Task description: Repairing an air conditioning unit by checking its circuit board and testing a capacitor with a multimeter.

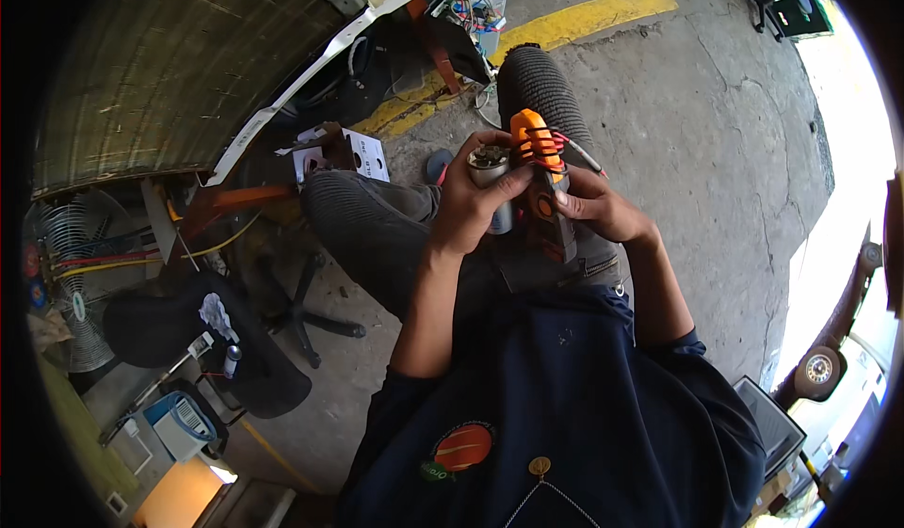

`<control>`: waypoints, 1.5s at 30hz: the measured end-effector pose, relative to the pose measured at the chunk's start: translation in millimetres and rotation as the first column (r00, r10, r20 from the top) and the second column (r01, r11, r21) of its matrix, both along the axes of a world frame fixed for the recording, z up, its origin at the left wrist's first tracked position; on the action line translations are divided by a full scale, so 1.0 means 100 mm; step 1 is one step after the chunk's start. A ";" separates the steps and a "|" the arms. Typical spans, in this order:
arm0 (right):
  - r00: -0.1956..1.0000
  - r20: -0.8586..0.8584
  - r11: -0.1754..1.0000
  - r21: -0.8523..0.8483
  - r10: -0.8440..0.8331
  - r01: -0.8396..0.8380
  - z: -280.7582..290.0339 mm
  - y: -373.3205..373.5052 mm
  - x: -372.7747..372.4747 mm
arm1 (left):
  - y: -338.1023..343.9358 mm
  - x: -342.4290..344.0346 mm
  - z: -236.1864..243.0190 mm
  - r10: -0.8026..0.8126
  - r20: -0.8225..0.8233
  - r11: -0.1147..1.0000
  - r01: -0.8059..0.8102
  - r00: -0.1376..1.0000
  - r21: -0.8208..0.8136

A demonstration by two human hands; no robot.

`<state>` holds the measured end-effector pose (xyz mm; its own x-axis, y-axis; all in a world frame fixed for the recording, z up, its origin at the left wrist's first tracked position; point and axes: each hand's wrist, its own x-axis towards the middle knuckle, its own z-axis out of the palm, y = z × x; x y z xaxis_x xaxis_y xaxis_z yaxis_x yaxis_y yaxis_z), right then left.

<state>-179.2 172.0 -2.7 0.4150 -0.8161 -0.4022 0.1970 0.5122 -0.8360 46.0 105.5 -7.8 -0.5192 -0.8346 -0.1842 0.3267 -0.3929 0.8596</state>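
Note:
My left hand (466, 208) is closed round a silver cylindrical capacitor (492, 166), upright with its metal terminals on top, above my lap. Beside it, touching or nearly touching, my right hand (603, 206) grips an orange and dark grey clamp meter (548, 216). Its orange jaw end points away from me, with red and black leads (532, 147) wound round it. A probe with a pale shaft (589, 159) sticks out to the right of the jaw. My grey-trousered legs (353, 227) lie beneath both hands.
A large panel (155, 67) overhangs the left, near an open box (367, 153), a fan (75, 297) and a black chair (155, 326) holding a spray can (232, 360). A wire-filled bin (485, 10) stands ahead on concrete floor (716, 152). A car wheel (817, 370) shows at right.

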 end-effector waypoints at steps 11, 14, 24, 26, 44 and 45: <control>0.919 -0.138 0.929 -0.079 -0.368 0.361 0.11 0.15 -0.37 | 0.50 0.21 -0.07 0.225 0.013 0.952 -0.223 0.974 0.212; 0.899 -0.081 0.899 -0.125 -0.431 0.420 0.00 0.05 -0.53 | 0.64 0.70 -0.40 0.373 -0.006 0.866 -0.346 0.928 0.361; 0.897 0.027 0.886 -0.147 -0.442 0.440 -0.40 -0.30 -0.26 | 0.34 0.64 -0.59 0.248 0.690 0.936 0.014 0.680 -0.351; 0.896 0.053 0.882 -0.160 -0.440 0.443 -0.38 -0.30 -0.23 | 0.37 0.54 -0.70 0.164 0.780 0.893 0.246 0.604 -0.378; 0.915 0.097 0.905 -0.138 -0.392 0.402 -0.38 -0.31 -0.13 | 0.35 0.53 -0.61 -0.264 0.907 0.678 0.732 0.328 -0.068; 0.914 0.096 0.904 -0.138 -0.394 0.404 -0.37 -0.31 -0.11 | 0.36 0.51 -0.55 -0.265 0.907 0.676 0.733 0.328 -0.068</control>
